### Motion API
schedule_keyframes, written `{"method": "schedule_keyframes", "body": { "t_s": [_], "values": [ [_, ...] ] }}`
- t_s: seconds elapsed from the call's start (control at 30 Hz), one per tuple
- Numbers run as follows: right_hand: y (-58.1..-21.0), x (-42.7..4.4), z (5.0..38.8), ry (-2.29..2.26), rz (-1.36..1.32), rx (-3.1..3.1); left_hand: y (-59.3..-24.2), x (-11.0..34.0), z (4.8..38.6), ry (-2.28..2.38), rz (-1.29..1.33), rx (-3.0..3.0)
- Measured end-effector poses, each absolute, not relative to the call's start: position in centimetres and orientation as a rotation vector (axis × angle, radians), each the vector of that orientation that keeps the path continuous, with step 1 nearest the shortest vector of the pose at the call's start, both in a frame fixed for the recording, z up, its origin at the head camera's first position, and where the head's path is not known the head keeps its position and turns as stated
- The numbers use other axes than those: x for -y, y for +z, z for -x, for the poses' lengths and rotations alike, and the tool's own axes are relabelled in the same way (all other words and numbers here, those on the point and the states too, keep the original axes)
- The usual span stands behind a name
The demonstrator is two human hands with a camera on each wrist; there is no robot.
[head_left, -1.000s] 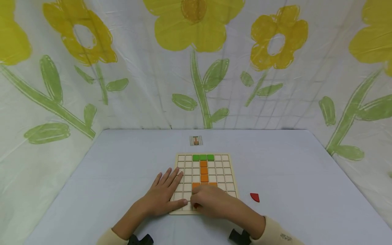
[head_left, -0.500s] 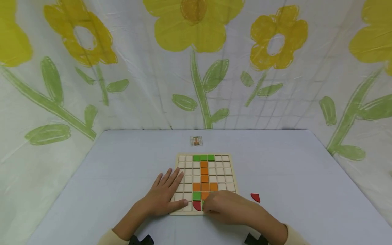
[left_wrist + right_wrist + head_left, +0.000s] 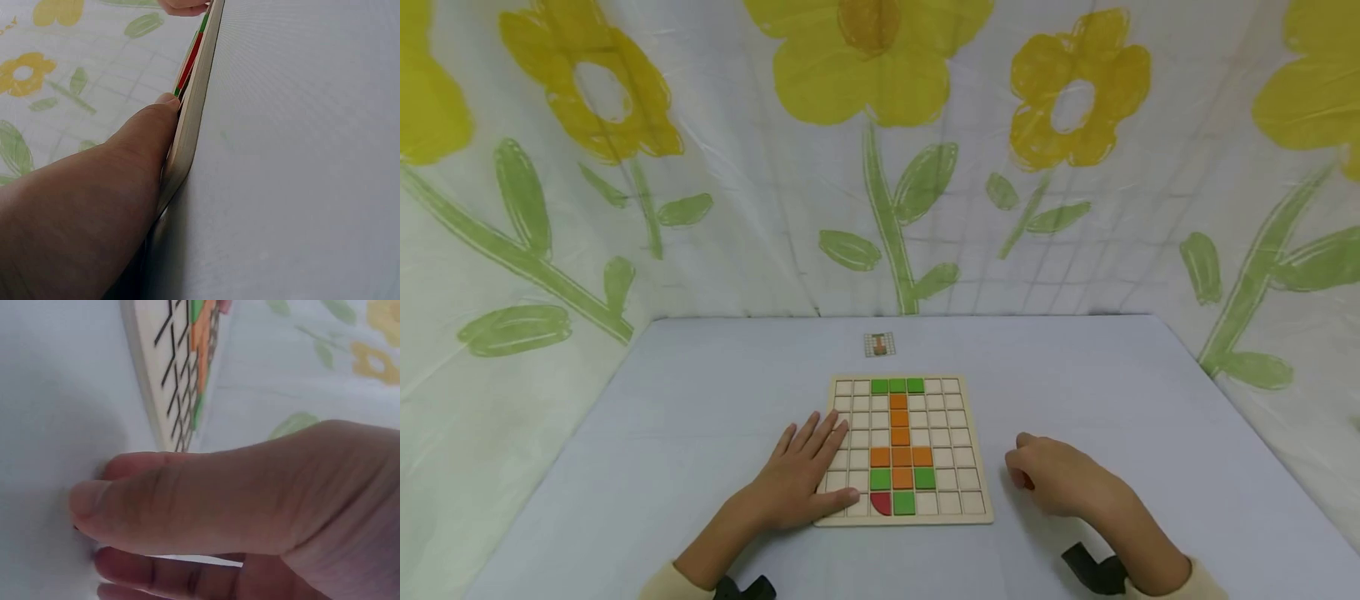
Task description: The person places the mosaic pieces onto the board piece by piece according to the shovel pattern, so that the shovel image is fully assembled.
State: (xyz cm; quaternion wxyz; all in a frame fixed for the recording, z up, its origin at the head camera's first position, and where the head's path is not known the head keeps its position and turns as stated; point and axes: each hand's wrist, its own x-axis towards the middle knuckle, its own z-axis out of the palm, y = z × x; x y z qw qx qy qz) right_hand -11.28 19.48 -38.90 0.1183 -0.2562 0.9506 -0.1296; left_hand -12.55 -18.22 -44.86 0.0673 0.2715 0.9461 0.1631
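My left hand (image 3: 801, 479) lies flat with fingers spread on the left side of a wooden grid board (image 3: 951, 502); its thumb rests by the near left corner. Set in the board are green and orange square tiles, with a red quarter-circle tile (image 3: 881, 503) in the nearest row beside a green tile (image 3: 904, 503). Right of the board, my right hand (image 3: 1060, 479) is down at the table with its fingers bent. In the right wrist view its thumb (image 3: 94, 499) lies close against a finger. Whatever lies under or between these fingertips is hidden.
A small printed card (image 3: 879, 344) with a grid picture lies beyond the board on the white table (image 3: 737, 375). Behind the table hangs a flowered curtain (image 3: 737, 208). Black straps (image 3: 1093, 569) sit by both wrists.
My right hand has left the board's nearest row and moved right, to where a loose red quarter-circle tile lay; that tile is now out of sight. My left hand has stayed put.
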Motion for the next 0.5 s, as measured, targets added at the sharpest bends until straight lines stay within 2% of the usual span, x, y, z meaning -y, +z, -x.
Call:
{"method": "schedule_keyframes", "body": {
  "t_s": [0.5],
  "values": [
    [-39.3, -20.3, 12.8, -0.474, 0.652, -2.765, -44.9, 18.2, 12.6, 0.465, -0.806, -2.85]
  ]
}}
